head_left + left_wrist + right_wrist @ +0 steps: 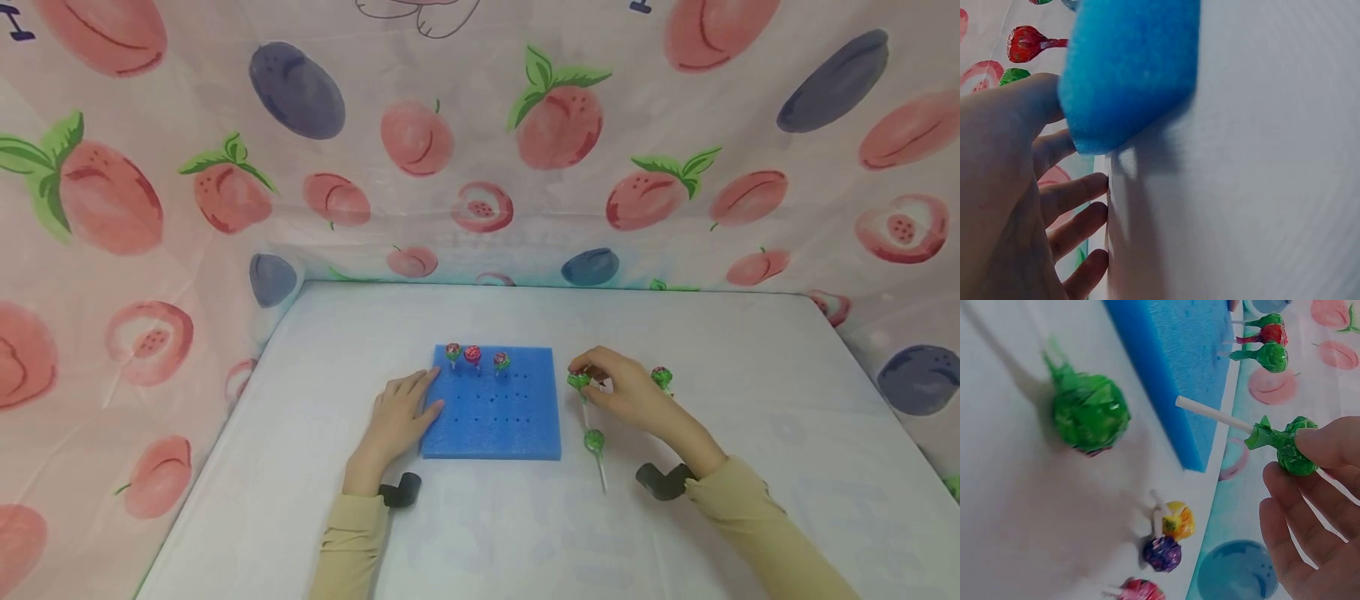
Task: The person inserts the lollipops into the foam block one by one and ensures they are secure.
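A blue foam block (517, 433) with rows of small holes lies on the table. Three wrapped lollipops stand upright along its back left: a green-and-red one (453, 352), a red one (472, 355) and another green-and-red one (502, 361). My left hand (401, 412) rests against the block's left side, fingers extended, thumb and fingertips touching its edge. Just right of the block, my right hand (626, 387) pinches a green lollipop (1295, 450) by its wrapped head; its white stick points away from the fingers. A second green lollipop (594, 441) lies on the table below that hand.
Behind the right hand a green lollipop (662, 377) is partly visible. The right wrist view also shows a yellow lollipop (1179, 519), a purple one (1162, 553) and a pink-red one (1140, 590) on the white table (735, 533). A fruit-patterned curtain (480, 142) surrounds the table.
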`<move>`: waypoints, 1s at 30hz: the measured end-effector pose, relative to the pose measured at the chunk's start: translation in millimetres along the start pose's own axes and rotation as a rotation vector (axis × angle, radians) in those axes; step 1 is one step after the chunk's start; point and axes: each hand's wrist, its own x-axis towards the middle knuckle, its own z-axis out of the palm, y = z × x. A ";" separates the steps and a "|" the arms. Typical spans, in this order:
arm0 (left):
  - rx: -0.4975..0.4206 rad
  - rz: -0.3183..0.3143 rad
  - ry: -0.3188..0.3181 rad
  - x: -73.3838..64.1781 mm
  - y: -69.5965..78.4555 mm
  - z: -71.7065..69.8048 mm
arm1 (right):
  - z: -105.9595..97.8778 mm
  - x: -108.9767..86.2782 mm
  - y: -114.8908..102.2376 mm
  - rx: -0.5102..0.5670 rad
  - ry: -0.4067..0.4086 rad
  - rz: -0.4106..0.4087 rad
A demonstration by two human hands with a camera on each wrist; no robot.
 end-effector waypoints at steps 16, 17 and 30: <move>0.016 -0.002 -0.017 -0.8 -1.0 -3.6 | 13.4 32.5 -16.0 0.064 0.024 -0.008; 0.015 -0.001 -0.017 -1.1 -1.2 -4.0 | 14.4 34.5 -16.9 0.064 0.029 -0.014; -0.001 0.000 -0.042 1.8 -1.3 -3.5 | 26.4 50.6 -13.9 0.080 0.096 -0.031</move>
